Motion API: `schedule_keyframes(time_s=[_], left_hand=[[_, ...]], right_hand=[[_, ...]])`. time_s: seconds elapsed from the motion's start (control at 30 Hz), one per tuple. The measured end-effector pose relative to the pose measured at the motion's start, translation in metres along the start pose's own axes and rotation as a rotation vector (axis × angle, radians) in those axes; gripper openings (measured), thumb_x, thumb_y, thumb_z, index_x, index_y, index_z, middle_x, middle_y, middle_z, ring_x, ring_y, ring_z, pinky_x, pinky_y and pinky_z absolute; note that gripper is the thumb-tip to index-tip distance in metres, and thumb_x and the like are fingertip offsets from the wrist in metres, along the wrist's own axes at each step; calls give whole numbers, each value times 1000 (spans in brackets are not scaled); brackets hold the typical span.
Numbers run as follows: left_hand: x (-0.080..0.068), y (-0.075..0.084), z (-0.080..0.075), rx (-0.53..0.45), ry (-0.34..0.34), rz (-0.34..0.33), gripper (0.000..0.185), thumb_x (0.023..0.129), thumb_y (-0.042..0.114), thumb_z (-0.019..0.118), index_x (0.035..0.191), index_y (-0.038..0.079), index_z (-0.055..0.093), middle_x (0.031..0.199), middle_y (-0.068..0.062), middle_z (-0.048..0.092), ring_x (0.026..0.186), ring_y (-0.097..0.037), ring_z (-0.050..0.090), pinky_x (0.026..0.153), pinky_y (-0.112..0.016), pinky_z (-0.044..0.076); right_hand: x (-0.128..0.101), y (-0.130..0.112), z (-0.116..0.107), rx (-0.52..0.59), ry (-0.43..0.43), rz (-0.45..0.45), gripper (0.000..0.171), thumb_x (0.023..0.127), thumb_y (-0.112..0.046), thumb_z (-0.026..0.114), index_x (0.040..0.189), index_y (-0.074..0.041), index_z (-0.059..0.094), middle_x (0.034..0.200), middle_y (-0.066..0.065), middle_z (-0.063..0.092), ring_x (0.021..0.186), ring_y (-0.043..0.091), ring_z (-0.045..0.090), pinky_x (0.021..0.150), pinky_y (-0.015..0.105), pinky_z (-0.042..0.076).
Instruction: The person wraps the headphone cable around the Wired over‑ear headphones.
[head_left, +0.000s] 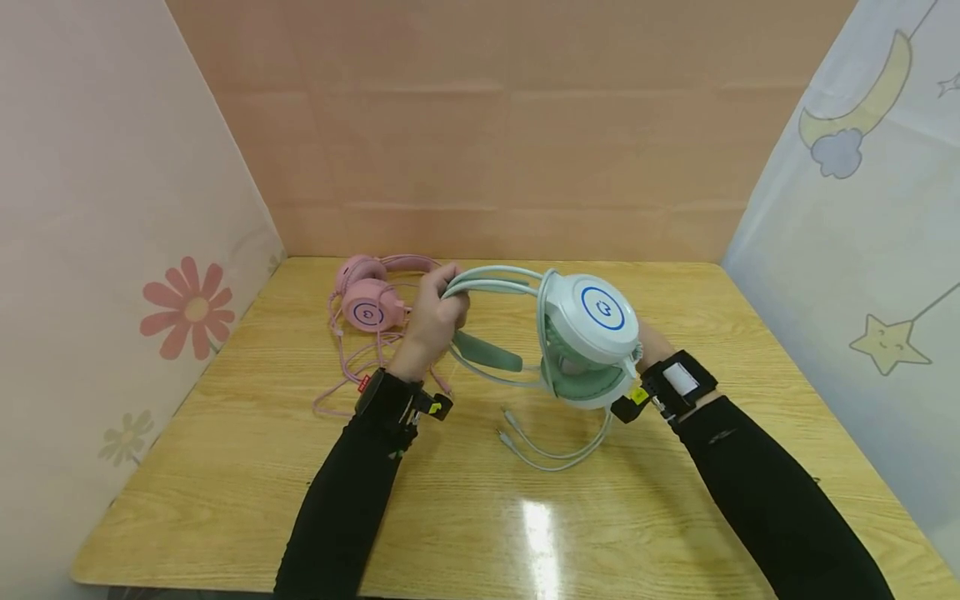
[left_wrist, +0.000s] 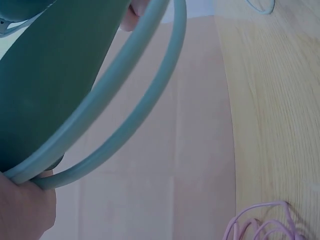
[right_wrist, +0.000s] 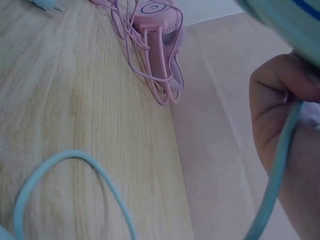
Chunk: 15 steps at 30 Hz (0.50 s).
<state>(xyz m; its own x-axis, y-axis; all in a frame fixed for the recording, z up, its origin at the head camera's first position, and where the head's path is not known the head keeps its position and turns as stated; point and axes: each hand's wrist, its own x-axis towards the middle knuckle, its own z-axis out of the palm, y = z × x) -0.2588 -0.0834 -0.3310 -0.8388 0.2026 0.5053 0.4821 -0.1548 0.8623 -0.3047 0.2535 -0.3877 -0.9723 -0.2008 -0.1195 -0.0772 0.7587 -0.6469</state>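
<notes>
A mint-green headset (head_left: 588, 329) with a white ear cup and a blue ring logo is held above the wooden table (head_left: 247, 467). My left hand (head_left: 435, 321) grips its twin headband rails (left_wrist: 120, 130) beside the dark green head strap (left_wrist: 55, 70). My right hand (head_left: 651, 343) holds the ear cups from behind and is mostly hidden by them; in the right wrist view its fingers (right_wrist: 280, 100) curl at the cup's edge. The headset's pale cable (head_left: 555, 446) trails onto the table. A pink headset (head_left: 371, 300) lies behind my left hand.
The pink headset's cord (head_left: 352, 375) loops over the table left of my left wrist. Cardboard and printed panels wall in the table on three sides. A cable plug (right_wrist: 47, 5) lies on the wood.
</notes>
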Motion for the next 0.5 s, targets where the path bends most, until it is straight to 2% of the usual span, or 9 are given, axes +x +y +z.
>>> schedule_keyframes(time_s=[0.07,0.1,0.13,0.23,0.3,0.37,0.5], left_hand=[[0,-1,0,-33,3,-3,7,81,0,42,77,6,41,56,3,30,46,-11,23,46,-27,20],[0,-1,0,-42,8,-4,7,80,0,42,77,6,42,56,3,31,45,-11,24,46,-27,20],[0,-1,0,-49,14,-3,6,80,0,42,77,6,42,56,3,31,45,-11,24,46,-27,20],[1,-1,0,-63,30,-5,6,81,1,42,77,5,42,55,3,30,45,-12,23,45,-27,20],[2,0,1,-67,37,-7,6,82,1,41,77,5,43,55,3,30,44,-12,22,45,-27,20],[3,0,1,-74,39,-12,7,82,2,41,77,6,43,55,3,29,44,-12,22,45,-27,20],[3,0,0,-89,53,-18,9,82,1,41,77,7,43,54,4,28,44,-10,21,45,-27,19]], right_hand=[[-3,-3,3,50,11,-14,21,104,0,46,118,7,60,115,22,63,104,31,57,90,46,46],[-17,-5,3,70,2,-182,21,104,-3,49,121,4,61,118,19,63,104,29,57,90,46,45],[-21,-9,3,151,-6,-207,20,104,-2,49,118,2,62,114,14,64,102,24,55,89,42,44],[-30,-15,7,327,-27,-227,27,102,2,50,104,-16,70,102,-10,65,96,7,52,86,29,41],[-34,-18,8,434,-48,-196,36,101,6,51,100,-24,69,99,-19,63,95,1,50,88,24,38],[-34,-19,10,399,-36,-188,35,100,7,51,103,-23,70,105,-14,65,100,2,50,92,26,37],[-35,-20,12,185,-7,-221,19,97,9,56,115,5,63,121,18,63,111,22,51,99,44,38]])
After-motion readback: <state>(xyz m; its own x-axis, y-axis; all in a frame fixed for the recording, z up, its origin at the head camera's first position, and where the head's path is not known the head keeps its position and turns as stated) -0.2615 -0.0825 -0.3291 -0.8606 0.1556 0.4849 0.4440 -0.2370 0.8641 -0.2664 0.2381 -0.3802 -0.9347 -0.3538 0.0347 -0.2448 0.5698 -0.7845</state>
